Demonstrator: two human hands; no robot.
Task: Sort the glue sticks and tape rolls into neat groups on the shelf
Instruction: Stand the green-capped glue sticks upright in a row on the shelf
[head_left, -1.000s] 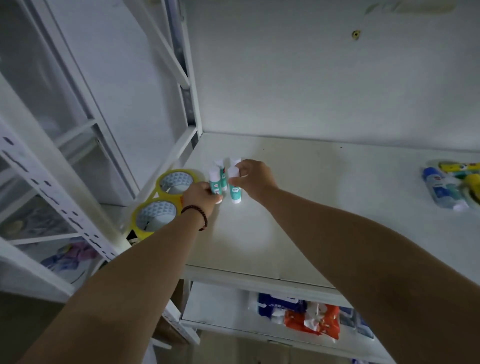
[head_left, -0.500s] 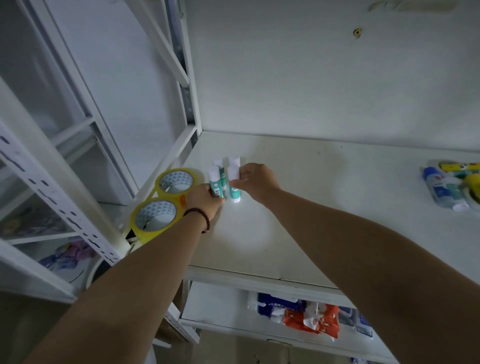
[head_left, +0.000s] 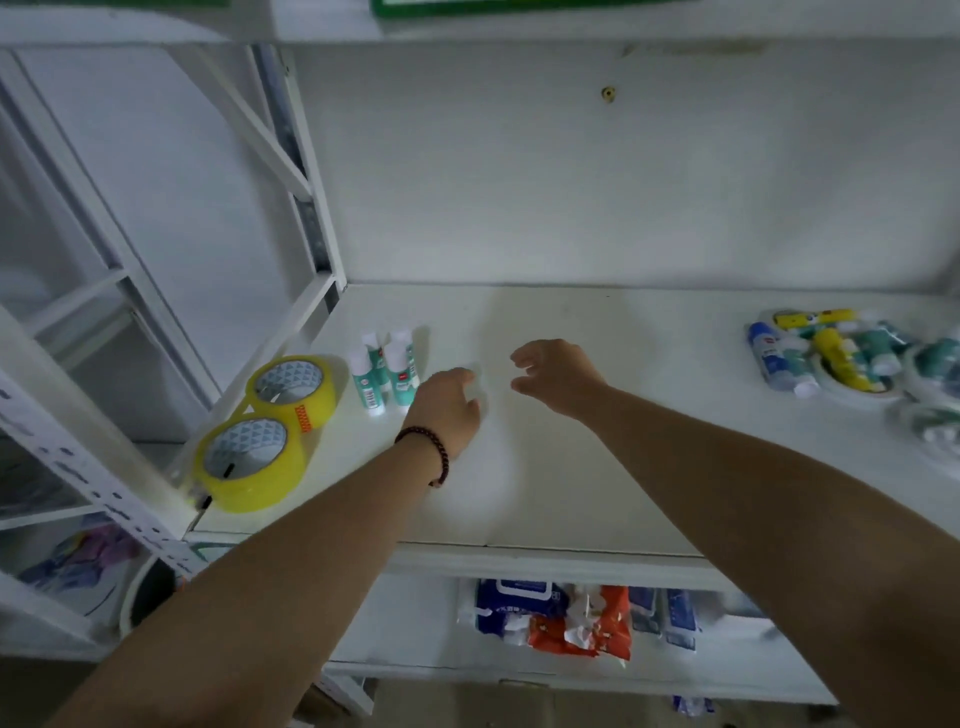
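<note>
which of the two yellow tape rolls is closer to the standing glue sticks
The rear yellow tape roll, the one with the orange label on its side. It lies just left of the upright glue sticks; the front yellow tape roll lies nearer the shelf's front edge.

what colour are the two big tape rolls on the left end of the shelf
The two wide plastic tape rolls are yellow, with a grey-white patterned core; head view shows it.

Four teal glue sticks (head_left: 385, 370) with white caps stand upright in a tight cluster at the shelf's (head_left: 571, 467) left end. Just left of them lie two yellow tape rolls (head_left: 270, 431) — flat, touching. More sticks and rolls (head_left: 852, 358) sit jumbled at the far right.
</note>
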